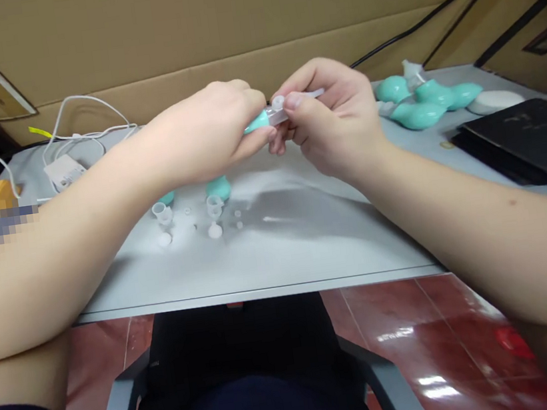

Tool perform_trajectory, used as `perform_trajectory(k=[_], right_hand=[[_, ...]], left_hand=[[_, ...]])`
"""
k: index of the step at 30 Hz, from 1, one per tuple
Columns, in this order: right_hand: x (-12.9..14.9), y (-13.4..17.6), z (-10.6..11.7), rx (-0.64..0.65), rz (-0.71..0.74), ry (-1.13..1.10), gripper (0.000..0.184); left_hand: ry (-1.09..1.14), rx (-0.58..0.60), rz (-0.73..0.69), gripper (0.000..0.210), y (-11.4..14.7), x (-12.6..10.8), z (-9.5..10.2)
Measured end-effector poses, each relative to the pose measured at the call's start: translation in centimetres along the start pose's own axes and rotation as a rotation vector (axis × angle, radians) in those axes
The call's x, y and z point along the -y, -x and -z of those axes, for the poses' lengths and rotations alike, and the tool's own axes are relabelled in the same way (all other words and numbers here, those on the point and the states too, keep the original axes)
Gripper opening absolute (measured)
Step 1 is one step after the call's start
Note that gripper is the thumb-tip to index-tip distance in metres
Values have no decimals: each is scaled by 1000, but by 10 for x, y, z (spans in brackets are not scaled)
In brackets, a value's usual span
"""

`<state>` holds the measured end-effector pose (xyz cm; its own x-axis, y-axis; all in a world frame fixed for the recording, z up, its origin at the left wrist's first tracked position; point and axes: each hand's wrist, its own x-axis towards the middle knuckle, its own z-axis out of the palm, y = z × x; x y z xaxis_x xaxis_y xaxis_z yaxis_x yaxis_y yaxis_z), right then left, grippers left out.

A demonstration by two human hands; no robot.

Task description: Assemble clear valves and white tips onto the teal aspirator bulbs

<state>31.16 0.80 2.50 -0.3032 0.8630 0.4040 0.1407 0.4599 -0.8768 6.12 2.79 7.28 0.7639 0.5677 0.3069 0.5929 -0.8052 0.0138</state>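
My left hand (222, 124) is closed around a teal squeeze bulb (257, 124), most of which its fingers hide. A clear plastic nozzle (277, 111) extends from the bulb toward the right, and the fingers of my right hand (332, 116) pinch it. Where bulb and nozzle meet is partly covered by the fingertips. Below, on the table, a clear plastic cup (162, 213) and another clear cup (214, 206) stand before two more teal bulbs, one (218, 189) clearer to see. White discs, one of them here (215, 230), and small white pieces (238, 215) lie near the cups.
At the right rear, several teal bulbs (422, 111) with clear tips lie beside a black folder (521, 138) and a white round object (495, 100). A white adapter (65, 170) with cables sits left. A cardboard wall (229, 22) rises behind the grey table (281, 264).
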Motion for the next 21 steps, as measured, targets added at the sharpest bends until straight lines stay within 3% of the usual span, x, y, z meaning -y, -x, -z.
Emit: perform_trajectory(k=[4, 12, 16, 21], right_hand=[[0, -2, -1, 61, -23, 70, 71], [15, -1, 1, 127, -116, 9, 84], [14, -3, 8, 229, -111, -32, 83], [3, -6, 12, 246, -133, -103, 77]], left_hand=[[27, -1, -8, 41, 1, 11, -5], [149, 57, -105, 23, 8, 11, 4], [273, 70, -135, 23, 12, 9, 7], [396, 68, -146, 29, 11, 7, 5]])
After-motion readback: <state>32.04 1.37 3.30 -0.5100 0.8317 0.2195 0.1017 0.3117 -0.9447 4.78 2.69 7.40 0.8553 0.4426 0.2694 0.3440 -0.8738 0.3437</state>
